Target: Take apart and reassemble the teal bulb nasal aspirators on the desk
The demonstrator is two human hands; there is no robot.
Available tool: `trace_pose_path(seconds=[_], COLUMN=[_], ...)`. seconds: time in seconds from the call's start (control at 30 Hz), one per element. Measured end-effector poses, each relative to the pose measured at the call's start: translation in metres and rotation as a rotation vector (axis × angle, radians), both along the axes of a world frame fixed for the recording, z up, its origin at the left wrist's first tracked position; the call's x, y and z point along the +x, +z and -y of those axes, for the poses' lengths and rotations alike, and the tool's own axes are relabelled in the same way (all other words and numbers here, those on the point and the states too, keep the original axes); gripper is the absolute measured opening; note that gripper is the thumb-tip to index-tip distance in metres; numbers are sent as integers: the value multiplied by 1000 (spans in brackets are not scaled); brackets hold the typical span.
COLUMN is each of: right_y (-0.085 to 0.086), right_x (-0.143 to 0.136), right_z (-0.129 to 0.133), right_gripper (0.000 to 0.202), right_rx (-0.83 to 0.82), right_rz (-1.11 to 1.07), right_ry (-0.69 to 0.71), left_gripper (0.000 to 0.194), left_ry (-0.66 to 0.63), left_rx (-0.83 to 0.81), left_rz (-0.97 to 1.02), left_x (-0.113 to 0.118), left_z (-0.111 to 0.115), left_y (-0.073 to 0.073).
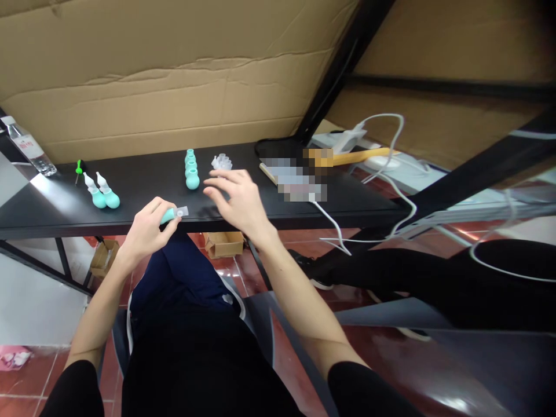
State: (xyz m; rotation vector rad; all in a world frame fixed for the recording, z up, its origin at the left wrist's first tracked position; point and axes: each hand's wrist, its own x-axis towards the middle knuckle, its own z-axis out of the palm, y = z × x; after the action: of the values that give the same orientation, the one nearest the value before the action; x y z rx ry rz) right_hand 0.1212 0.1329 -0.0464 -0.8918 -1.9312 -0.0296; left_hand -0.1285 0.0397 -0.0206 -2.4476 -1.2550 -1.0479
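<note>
My left hand (150,226) is closed around a teal bulb (167,216) with a clear plastic piece (181,212) at its end, just over the front edge of the black table (143,188). To its right, my right hand (234,200) has its fingers apart and holds nothing. Several teal bulbs (192,179) stand in a row beyond my hands. Beside that row is a small pile of clear plastic pieces (222,161), near my right fingertips. Two teal bulbs with clear nozzles (111,198) lie on the left of the table.
A green-handled screwdriver (79,168) and a water bottle (31,147) are at the far left. A blurred-out device (293,176) with a white cable (332,220) sits at the right. Cardboard (174,75) backs the table; a person's black-clad legs (391,272) show at the right.
</note>
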Motion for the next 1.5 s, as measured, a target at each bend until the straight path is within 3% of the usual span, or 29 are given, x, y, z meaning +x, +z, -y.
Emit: trace_pose_path(seconds=[0.1, 0.3, 0.57, 0.73, 0.83, 1.03, 1.17, 1.4, 1.5], right_y=[-13, -29, -30, -20, -14, -10, -4, -1, -2], right_x=[17, 24, 23, 18, 16, 19, 18, -19, -33], right_z=[-25, -44, -46, -37, -29, -23, -19, 9, 16], right_gripper=[40, 59, 61, 61, 57, 34, 17, 33, 31], right_rx=[-39, -165, -209, -308, -285, -160, -204, -344, -326], right_rz=[48, 200, 214, 267, 252, 29, -196, -337, -294], right_ry=[-200, -188, -197, -239, -254, -93, 23, 387, 413], left_gripper=[12, 5, 5, 6, 6, 8, 10, 12, 13], left_ry=[49, 104, 92, 96, 98, 86, 94, 85, 89], left_rx=[-17, -102, -105, -110, -110, -115, -109, -105, -109], left_rz=[-30, -48, -30, -38, -35, -14, -16, -35, -52], left_x=[-5, -9, -8, -9, -9, -10, -10, -11, -13], left_z=[-6, -8, -7, -8, -8, -8, -9, -10, -10], left_y=[-3, -1, 0, -1, -2, -2, -4, -5, -5])
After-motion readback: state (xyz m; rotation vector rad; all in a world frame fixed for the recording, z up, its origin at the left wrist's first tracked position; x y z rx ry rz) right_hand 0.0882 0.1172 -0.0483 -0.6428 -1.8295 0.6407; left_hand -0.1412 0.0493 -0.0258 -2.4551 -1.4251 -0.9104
